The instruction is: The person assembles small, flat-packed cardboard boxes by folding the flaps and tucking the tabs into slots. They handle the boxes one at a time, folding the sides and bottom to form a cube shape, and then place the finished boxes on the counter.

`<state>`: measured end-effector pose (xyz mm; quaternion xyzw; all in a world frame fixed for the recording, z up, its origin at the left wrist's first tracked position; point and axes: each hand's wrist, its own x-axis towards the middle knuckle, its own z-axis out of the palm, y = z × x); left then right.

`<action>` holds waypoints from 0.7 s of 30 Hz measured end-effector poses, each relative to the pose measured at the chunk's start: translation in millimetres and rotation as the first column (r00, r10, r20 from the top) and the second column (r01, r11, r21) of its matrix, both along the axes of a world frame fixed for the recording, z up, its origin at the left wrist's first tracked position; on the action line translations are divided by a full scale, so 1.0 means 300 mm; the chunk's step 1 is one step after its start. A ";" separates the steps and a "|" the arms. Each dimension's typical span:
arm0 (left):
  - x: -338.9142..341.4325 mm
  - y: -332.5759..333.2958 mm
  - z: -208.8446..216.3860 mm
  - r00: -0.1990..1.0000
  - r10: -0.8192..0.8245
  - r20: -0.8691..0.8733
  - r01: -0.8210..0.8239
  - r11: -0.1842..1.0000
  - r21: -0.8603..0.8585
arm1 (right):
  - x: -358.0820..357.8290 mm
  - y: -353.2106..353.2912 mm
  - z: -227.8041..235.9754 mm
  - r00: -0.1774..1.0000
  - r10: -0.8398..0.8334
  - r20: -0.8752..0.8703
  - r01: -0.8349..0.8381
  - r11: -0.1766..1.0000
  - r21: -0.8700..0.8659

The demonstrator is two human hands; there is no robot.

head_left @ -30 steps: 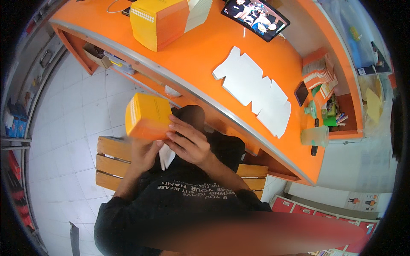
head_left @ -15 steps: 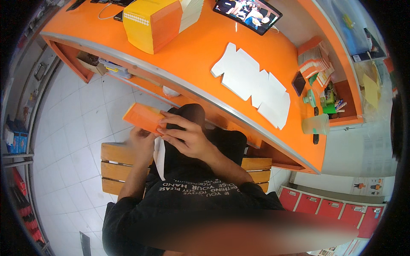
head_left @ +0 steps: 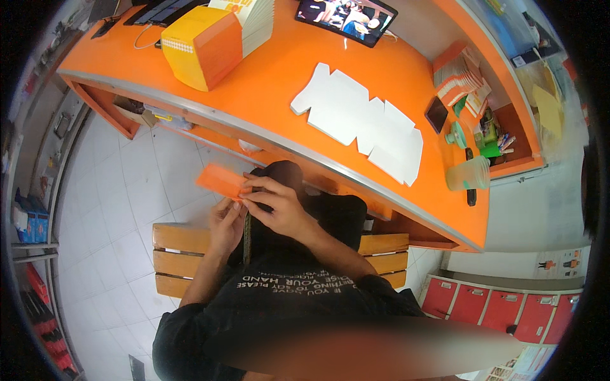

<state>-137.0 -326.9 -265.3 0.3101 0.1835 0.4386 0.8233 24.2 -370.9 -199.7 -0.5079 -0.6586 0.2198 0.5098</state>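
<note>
Above my lap I hold a partly folded orange cardboard carton, its orange side tilted upward. My right hand is closed on its right end, thumb and fingers pinching the edge. My left hand pinches the lower edge close to the right fingertips. A narrow strip, perhaps a flap seen edge-on, hangs below the fingers. On the orange desk in front lie flat white die-cut carton blanks, stacked. Farther left stands a nested row of folded yellow and orange cartons.
A tablet leans at the desk's back. To the right are a phone, a translucent cup, a small green fan-like item and stacked papers. I sit on a wooden slatted bench. Red lockers stand behind right.
The carton has tilted and swung slightly right, so its hanging white flap now shows only as a thin edge. My left hand has moved up and right, nearer my right fingertips.
</note>
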 end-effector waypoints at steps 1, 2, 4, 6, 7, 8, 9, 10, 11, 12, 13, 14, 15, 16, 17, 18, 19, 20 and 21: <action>0.007 -0.005 -0.006 1.000 -0.015 0.005 0.014 1.000 0.017 | 0.008 -0.012 -0.009 1.000 -0.006 -0.028 0.006 1.000 0.006; 0.013 -0.009 -0.011 1.000 -0.028 0.009 0.028 0.999 0.034 | 0.015 -0.024 -0.013 0.998 -0.010 -0.056 0.011 1.000 0.012; 0.027 -0.016 -0.050 0.998 -0.060 -0.019 0.060 0.998 0.033 | 0.029 -0.046 -0.041 0.999 -0.020 -0.044 0.021 1.000 0.023; 0.039 -0.021 -0.077 0.991 -0.096 -0.090 0.096 0.995 -0.010 | 0.037 -0.068 -0.084 0.999 -0.033 0.027 0.033 0.999 0.030; 0.044 -0.030 -0.088 0.990 -0.136 -0.045 0.129 0.984 -0.122 | 0.045 -0.084 -0.097 0.995 -0.049 0.092 0.049 0.999 0.001; 0.058 -0.041 -0.055 0.986 -0.167 0.000 0.163 0.960 -0.230 | 0.052 -0.098 -0.102 0.986 -0.060 0.154 0.065 0.998 -0.024; 0.071 -0.049 -0.033 0.980 -0.192 0.048 0.197 0.922 -0.333 | 0.059 -0.112 -0.107 0.974 -0.070 0.216 0.082 0.995 -0.049; 0.082 -0.053 -0.029 0.982 -0.186 -0.031 0.169 0.939 -0.300 | 0.068 -0.123 -0.115 0.964 -0.058 0.258 0.065 0.998 -0.018; 0.096 -0.054 -0.031 0.978 -0.180 -0.108 0.147 0.954 -0.262 | 0.079 -0.133 -0.124 0.952 -0.051 0.302 0.049 0.999 0.014; 0.107 -0.052 -0.038 0.968 -0.169 -0.183 0.126 0.967 -0.221 | 0.087 -0.144 -0.133 0.937 -0.046 0.346 0.033 0.998 0.045; 0.113 -0.045 -0.046 0.954 -0.152 -0.257 0.108 0.978 -0.179 | 0.091 -0.157 -0.142 0.971 -0.081 0.225 0.077 0.997 0.027; 0.117 -0.030 -0.047 0.944 -0.223 -0.245 0.184 0.968 -0.171 | 0.094 -0.175 -0.152 0.988 -0.118 0.103 0.119 0.993 0.002; 0.118 -0.026 -0.047 0.963 -0.197 -0.185 0.152 0.961 -0.229 | 0.097 -0.187 -0.164 0.988 -0.156 -0.019 0.155 0.987 -0.028; 0.119 -0.024 -0.045 0.978 -0.165 -0.126 0.123 0.950 -0.287 | 0.099 -0.190 -0.174 0.964 -0.258 -0.068 0.252 0.964 -0.083; 0.123 -0.022 -0.035 0.989 -0.131 -0.068 0.100 0.933 -0.347 | 0.100 -0.191 -0.183 0.926 -0.361 -0.111 0.345 0.928 -0.143; 0.124 -0.021 -0.028 0.990 -0.140 -0.037 0.118 0.930 -0.347 | 0.103 -0.192 -0.198 0.875 -0.460 -0.148 0.428 0.880 -0.206; 0.121 -0.024 -0.038 0.988 -0.154 0.019 0.149 0.914 -0.377 | 0.113 -0.192 -0.243 0.867 -0.375 -0.327 0.277 0.910 -0.309; 0.115 -0.028 -0.065 0.984 -0.164 0.073 0.180 0.897 -0.404 | 0.125 -0.190 -0.307 0.812 -0.295 -0.503 0.103 0.922 -0.374; 0.111 -0.033 -0.081 0.976 -0.174 0.130 0.214 0.877 -0.430 | 0.127 -0.187 -0.322 0.715 -0.227 -0.661 -0.081 0.913 -0.401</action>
